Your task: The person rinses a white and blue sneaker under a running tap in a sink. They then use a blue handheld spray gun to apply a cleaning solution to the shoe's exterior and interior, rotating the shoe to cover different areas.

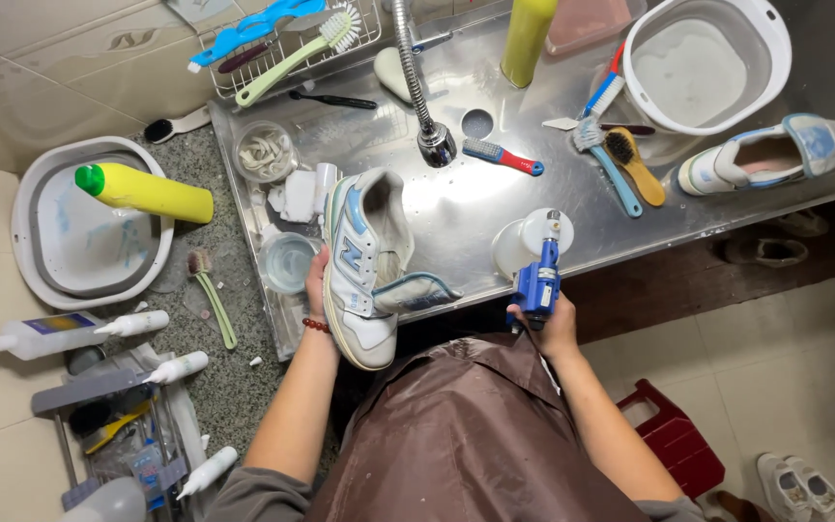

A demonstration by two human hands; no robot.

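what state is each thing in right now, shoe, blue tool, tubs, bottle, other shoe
left hand: gripping the sneaker
sneaker: held on its side over the sink
right hand: closed on the blue tool
blue tool: upright, round head on top
white tub: upright, open
yellow bottle: lying across the grey tub, capped
second sneaker: lying on the steel

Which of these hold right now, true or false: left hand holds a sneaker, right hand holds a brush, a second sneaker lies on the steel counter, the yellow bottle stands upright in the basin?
1. The left hand holds a white and light-blue sneaker. True.
2. The right hand holds a brush. False: it grips a blue power tool.
3. A second sneaker lies on the steel counter. True.
4. The yellow bottle stands upright in the basin. False: it lies on its side across the grey-rimmed basin.
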